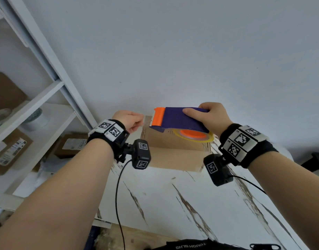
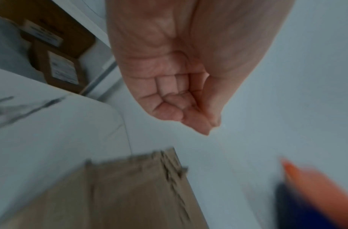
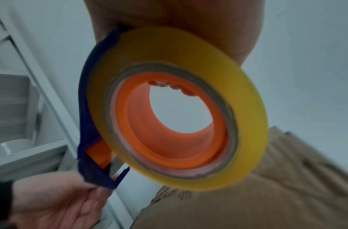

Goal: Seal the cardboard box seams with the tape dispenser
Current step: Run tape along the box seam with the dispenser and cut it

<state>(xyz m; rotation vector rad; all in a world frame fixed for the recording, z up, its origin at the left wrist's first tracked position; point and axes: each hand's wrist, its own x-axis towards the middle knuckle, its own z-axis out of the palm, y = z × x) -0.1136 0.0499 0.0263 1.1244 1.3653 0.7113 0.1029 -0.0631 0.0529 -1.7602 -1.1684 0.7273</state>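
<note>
Two hands work above the cardboard box (image 1: 175,152), which lies at the far end of the marble-patterned table (image 1: 182,204), against the wall. The right hand (image 1: 211,117) grips the purple-and-orange tape dispenser (image 1: 180,120) by its body, thumb on top, holding it just over the box's far edge. The left hand (image 1: 129,120) sits at the dispenser's orange mouth, fingers curled with thumb against fingertips; whether it pinches the tape end cannot be told.

Judged step: drawing out the tape end before the first seam. The next move calls for anchoring that end on the box's far-left edge, then pulling the dispenser along the seam.

The right wrist view alone shows the yellow tape roll (image 3: 245,108) on its orange hub; the head view alone shows the white shelving (image 1: 38,105) at left.
</note>
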